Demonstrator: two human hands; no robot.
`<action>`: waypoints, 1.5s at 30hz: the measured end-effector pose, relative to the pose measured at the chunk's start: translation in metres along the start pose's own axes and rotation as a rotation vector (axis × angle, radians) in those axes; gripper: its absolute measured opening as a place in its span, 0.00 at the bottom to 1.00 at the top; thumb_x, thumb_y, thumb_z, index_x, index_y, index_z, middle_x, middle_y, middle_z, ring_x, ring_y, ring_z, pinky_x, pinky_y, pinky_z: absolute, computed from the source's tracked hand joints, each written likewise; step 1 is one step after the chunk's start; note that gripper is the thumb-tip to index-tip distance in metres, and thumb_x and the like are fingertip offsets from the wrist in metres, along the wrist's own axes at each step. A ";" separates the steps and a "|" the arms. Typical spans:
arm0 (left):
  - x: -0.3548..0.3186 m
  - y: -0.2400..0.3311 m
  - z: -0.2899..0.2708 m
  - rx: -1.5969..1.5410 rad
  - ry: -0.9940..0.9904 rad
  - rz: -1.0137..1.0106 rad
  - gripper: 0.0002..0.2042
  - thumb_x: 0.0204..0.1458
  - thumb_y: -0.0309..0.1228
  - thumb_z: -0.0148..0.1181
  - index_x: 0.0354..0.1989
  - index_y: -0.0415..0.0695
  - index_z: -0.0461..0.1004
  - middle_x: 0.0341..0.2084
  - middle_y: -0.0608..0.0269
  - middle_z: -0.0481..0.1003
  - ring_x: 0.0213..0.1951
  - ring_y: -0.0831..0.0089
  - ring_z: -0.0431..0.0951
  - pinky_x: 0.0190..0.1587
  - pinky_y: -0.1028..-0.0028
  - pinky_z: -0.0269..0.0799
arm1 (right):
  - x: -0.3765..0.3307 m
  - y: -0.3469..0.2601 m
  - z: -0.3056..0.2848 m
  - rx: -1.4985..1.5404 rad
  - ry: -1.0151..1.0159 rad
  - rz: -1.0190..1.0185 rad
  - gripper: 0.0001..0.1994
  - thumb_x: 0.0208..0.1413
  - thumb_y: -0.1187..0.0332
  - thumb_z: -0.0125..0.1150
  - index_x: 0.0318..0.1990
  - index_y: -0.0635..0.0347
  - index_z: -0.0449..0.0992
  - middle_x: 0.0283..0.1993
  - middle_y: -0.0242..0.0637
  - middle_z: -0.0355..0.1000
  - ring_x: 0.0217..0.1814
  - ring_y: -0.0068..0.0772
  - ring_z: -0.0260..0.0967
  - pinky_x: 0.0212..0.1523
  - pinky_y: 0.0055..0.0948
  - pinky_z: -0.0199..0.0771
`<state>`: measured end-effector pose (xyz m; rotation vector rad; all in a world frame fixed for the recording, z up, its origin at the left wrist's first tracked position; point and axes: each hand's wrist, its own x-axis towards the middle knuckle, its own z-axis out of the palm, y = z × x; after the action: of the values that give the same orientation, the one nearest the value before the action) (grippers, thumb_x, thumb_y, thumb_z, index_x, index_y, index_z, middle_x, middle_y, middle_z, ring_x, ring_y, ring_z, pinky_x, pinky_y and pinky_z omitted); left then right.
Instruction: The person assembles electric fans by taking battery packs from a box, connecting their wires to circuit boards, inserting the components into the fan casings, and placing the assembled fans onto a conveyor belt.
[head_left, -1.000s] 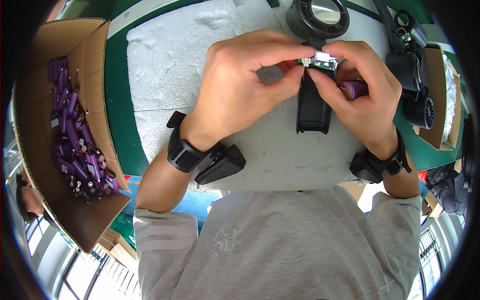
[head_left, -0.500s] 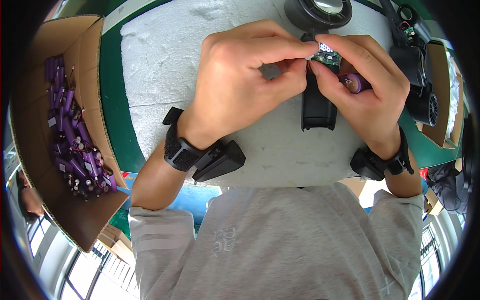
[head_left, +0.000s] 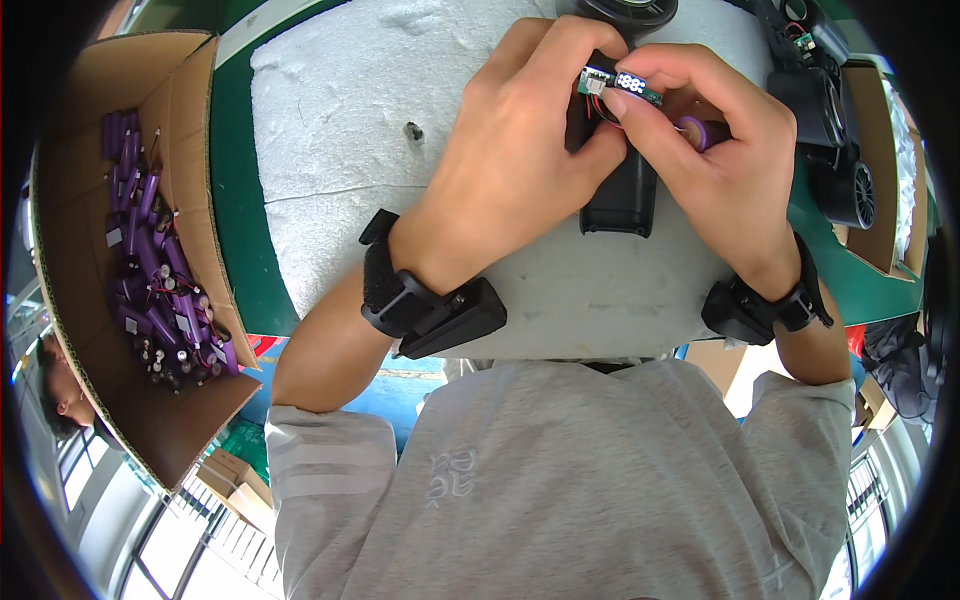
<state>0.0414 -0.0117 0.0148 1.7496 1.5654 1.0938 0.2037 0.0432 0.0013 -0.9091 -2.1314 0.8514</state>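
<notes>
My left hand (head_left: pixel 520 150) and my right hand (head_left: pixel 715 165) meet over a white foam pad (head_left: pixel 340 130). Both pinch a small green circuit board (head_left: pixel 622 84) with a white connector between thumbs and fingertips. A purple cylindrical battery cell (head_left: pixel 694 131) is tucked in the fingers of my right hand. Under both hands lies a black plastic handle-shaped housing (head_left: pixel 622 195), partly hidden. Each wrist wears a black strap with a black device.
A cardboard box (head_left: pixel 75 130) at the left holds several purple battery cells (head_left: pixel 150 270) with wires. Black round parts (head_left: pixel 835 130) sit in a box at the right. A green table surface (head_left: pixel 235 200) borders the foam. Another person's head shows at the lower left edge.
Both hands with the circuit board and battery have shifted slightly up and toward the far edge of the foam pad; the grip stays the same.
</notes>
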 end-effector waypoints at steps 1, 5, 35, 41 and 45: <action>-0.001 -0.002 0.004 0.029 0.042 0.030 0.18 0.45 0.19 0.64 0.45 0.39 0.69 0.41 0.49 0.73 0.39 0.59 0.79 0.37 0.68 0.75 | 0.000 0.000 0.000 0.034 -0.003 0.021 0.09 0.50 0.77 0.68 0.40 0.62 0.78 0.32 0.27 0.75 0.28 0.10 0.68 0.22 0.12 0.57; -0.005 -0.027 0.018 -0.014 0.139 0.226 0.19 0.42 0.17 0.62 0.46 0.41 0.71 0.37 0.48 0.74 0.34 0.51 0.78 0.35 0.64 0.77 | 0.000 -0.002 0.001 0.061 -0.018 0.046 0.08 0.51 0.77 0.66 0.39 0.62 0.78 0.32 0.26 0.74 0.28 0.10 0.67 0.22 0.11 0.57; -0.007 -0.031 0.006 -0.280 0.003 0.101 0.17 0.44 0.18 0.58 0.45 0.41 0.71 0.34 0.52 0.74 0.30 0.62 0.78 0.33 0.68 0.74 | 0.012 -0.005 -0.018 -0.160 -0.221 -0.060 0.08 0.47 0.80 0.67 0.37 0.65 0.78 0.35 0.33 0.73 0.31 0.21 0.69 0.29 0.19 0.66; 0.016 -0.065 0.004 0.011 0.022 0.827 0.20 0.47 0.17 0.58 0.51 0.38 0.68 0.40 0.55 0.72 0.35 0.70 0.76 0.37 0.74 0.73 | 0.014 -0.004 -0.017 -0.159 -0.249 -0.166 0.09 0.46 0.80 0.67 0.37 0.64 0.79 0.36 0.35 0.73 0.31 0.26 0.70 0.31 0.21 0.69; 0.011 -0.051 -0.004 0.009 -0.026 0.704 0.21 0.48 0.17 0.57 0.53 0.37 0.67 0.40 0.55 0.73 0.35 0.75 0.75 0.37 0.75 0.72 | 0.011 -0.001 -0.017 -0.200 -0.211 -0.182 0.09 0.46 0.79 0.67 0.37 0.64 0.79 0.36 0.35 0.73 0.31 0.27 0.70 0.31 0.22 0.69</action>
<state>0.0106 0.0072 -0.0236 2.3869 0.9351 1.3568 0.2102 0.0562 0.0149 -0.7338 -2.4738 0.6758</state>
